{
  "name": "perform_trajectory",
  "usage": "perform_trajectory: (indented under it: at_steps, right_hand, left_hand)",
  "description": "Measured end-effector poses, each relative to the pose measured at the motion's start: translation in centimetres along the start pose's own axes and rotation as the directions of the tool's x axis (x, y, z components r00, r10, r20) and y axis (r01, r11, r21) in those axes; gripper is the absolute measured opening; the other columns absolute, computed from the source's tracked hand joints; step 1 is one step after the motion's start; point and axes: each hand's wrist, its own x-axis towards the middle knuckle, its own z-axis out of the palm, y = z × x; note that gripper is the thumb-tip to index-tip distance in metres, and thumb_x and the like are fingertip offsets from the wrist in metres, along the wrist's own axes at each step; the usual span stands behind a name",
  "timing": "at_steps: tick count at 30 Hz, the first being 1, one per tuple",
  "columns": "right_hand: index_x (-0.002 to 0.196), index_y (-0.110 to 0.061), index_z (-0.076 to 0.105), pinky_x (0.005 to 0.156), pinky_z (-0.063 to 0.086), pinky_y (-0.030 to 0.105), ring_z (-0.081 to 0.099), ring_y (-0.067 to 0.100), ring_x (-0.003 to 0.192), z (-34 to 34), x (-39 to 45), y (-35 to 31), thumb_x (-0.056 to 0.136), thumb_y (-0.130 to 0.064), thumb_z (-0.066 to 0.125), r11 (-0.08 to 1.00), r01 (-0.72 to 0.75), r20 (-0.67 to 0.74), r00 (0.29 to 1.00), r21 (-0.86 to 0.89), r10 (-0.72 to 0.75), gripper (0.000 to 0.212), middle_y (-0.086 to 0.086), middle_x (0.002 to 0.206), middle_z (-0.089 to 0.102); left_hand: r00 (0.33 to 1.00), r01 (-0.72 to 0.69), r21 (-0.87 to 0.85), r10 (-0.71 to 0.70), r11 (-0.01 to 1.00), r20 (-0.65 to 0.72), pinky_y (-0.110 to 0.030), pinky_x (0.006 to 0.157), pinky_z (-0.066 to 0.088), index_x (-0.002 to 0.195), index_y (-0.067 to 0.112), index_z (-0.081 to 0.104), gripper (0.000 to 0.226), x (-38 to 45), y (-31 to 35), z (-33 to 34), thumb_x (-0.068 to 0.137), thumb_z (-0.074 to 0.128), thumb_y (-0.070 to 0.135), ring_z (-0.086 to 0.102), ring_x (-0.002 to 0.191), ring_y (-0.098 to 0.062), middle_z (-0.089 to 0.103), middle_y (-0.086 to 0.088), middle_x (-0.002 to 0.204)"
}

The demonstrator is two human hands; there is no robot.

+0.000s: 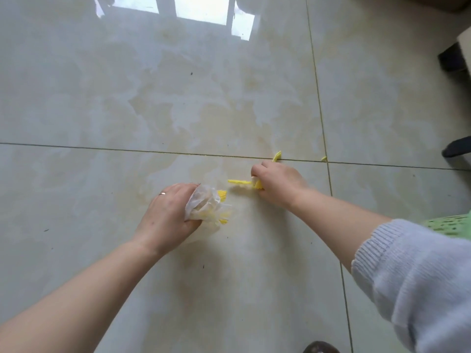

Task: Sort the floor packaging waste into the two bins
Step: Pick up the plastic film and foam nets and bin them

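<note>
Left of centre, the left hand [168, 215] is clenched round a crumpled wad of clear plastic wrap [204, 207] with yellow scraps bunched inside. Right of it, the right hand [275, 180] pinches a yellow strip [239, 182] just off the floor [102, 98]. Two more yellow pieces lie on the grout line beyond: a curled one [277, 156] just beside the knuckles, and a small fleck [324, 158] further right. All looks feather-light, soft and crushable; fingertip pinches at an end should do. No bins show.
</note>
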Motion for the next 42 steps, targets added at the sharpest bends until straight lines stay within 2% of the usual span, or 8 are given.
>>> perform_trajectory:
  at_steps: [3, 13, 21, 25, 28, 33, 36, 42]
  right_hand:
    - [0.108, -0.017, 0.055, 0.066, 0.036, 0.029, 0.055, 0.027, 0.098, -1.7, -3.5, 0.0, 0.085, -0.022, 0.054, 0.982, -0.012, -0.068, 0.997, 0.187, 0.025, 0.023, 0.005, 0.107, 0.058]
    - [0.095, -0.024, 0.067, 0.067, 0.036, 0.019, 0.051, 0.012, 0.081, -9.1, -22.5, 4.8, 0.076, -0.014, 0.065, 0.63, -0.233, -0.119, 0.877, 0.741, 0.465, 0.021, -0.005, 0.087, 0.054]
    - [0.084, -0.029, 0.059, 0.067, 0.039, 0.019, 0.055, 0.008, 0.08, -13.6, -38.9, 12.2, 0.08, -0.015, 0.068, 0.447, -0.063, -0.333, 0.577, 0.892, 0.745, 0.017, -0.003, 0.091, 0.06]
    - [0.08, -0.025, 0.055, 0.058, 0.041, 0.023, 0.052, 0.01, 0.065, -16.4, -43.1, 16.2, 0.082, -0.018, 0.065, 0.177, 0.12, -0.206, 0.294, 0.977, 0.933, 0.012, -0.009, 0.072, 0.056]
    - [0.083, -0.023, 0.055, 0.06, 0.04, 0.026, 0.05, 0.014, 0.066, -16.9, -43.8, 18.7, 0.081, -0.018, 0.061, 0.035, 0.229, -0.08, 0.19, 0.973, 0.978, 0.008, -0.005, 0.073, 0.054]
    - [0.095, -0.021, 0.053, 0.064, 0.039, 0.029, 0.05, 0.015, 0.075, -15.9, -42.8, 21.2, 0.086, -0.024, 0.052, -0.028, 0.175, -0.009, 0.204, 0.984, 0.979, 0.01, -0.005, 0.08, 0.053]
    - [0.099, -0.025, 0.052, 0.075, 0.042, 0.032, 0.054, 0.022, 0.089, -14.4, -41.3, 23.2, 0.087, -0.025, 0.051, -0.042, 0.076, 0.023, 0.236, 0.996, 0.972, 0.012, 0.0, 0.095, 0.058]
    - [0.121, -0.018, 0.049, 0.093, 0.038, 0.029, 0.047, 0.025, 0.115, -10.4, -38.0, 27.5, 0.09, -0.017, 0.053, 0.224, -0.357, -0.041, 0.453, 0.907, 0.89, 0.031, 0.008, 0.124, 0.042]
  left_hand:
    - [1.0, -0.011, -0.01, 0.011, 1.0, 0.016, -0.017, 0.06, 0.033, 0.094, 0.022, 0.057, 0.028, -0.2, 1.7, -0.9, 0.077, 0.05, 0.043, 0.054, 0.085, -0.019, 0.059, 0.009, 0.086]
    - [0.978, -0.141, -0.093, 0.153, 0.986, 0.14, -0.027, 0.059, 0.038, 0.075, 0.047, 0.047, 0.014, -3.4, 16.9, -2.6, 0.073, 0.06, 0.046, 0.056, 0.079, -0.011, 0.057, 0.013, 0.083]
    - [0.945, -0.215, -0.25, 0.266, 0.944, 0.192, -0.021, 0.066, 0.048, 0.081, 0.038, 0.058, 0.025, -6.7, 37.0, -1.1, 0.063, 0.063, 0.054, 0.06, 0.075, -0.001, 0.065, 0.013, 0.078]
    - [0.949, -0.174, -0.375, 0.257, 0.911, 0.184, -0.03, 0.064, 0.054, 0.086, 0.026, 0.065, 0.033, -6.4, 44.7, -0.3, 0.057, 0.064, 0.04, 0.065, 0.08, -0.022, 0.067, -0.01, 0.092]
    - [0.93, -0.136, -0.427, 0.264, 0.894, 0.256, -0.03, 0.059, 0.051, 0.097, 0.013, 0.064, 0.058, -5.6, 48.0, 0.9, 0.045, 0.058, 0.038, 0.063, 0.087, -0.031, 0.058, -0.024, 0.104]
    - [0.916, -0.21, -0.328, 0.302, 0.921, 0.265, -0.042, 0.082, 0.053, 0.101, 0.019, 0.063, 0.043, -3.2, 49.6, 3.7, 0.061, 0.056, 0.034, 0.056, 0.101, -0.03, 0.054, -0.013, 0.107]
    - [0.923, -0.285, -0.215, 0.328, 0.934, 0.203, -0.035, 0.076, 0.05, 0.108, 0.014, 0.058, 0.03, 0.4, 51.5, 5.0, 0.079, 0.057, 0.02, 0.058, 0.095, -0.03, 0.062, -0.012, 0.1]
    - [0.824, -0.475, 0.009, 0.441, 0.88, 0.355, -0.032, 0.079, 0.046, 0.121, 0.015, 0.049, 0.045, 4.1, 53.7, 11.3, 0.08, 0.063, 0.023, 0.057, 0.101, -0.027, 0.058, -0.006, 0.115]
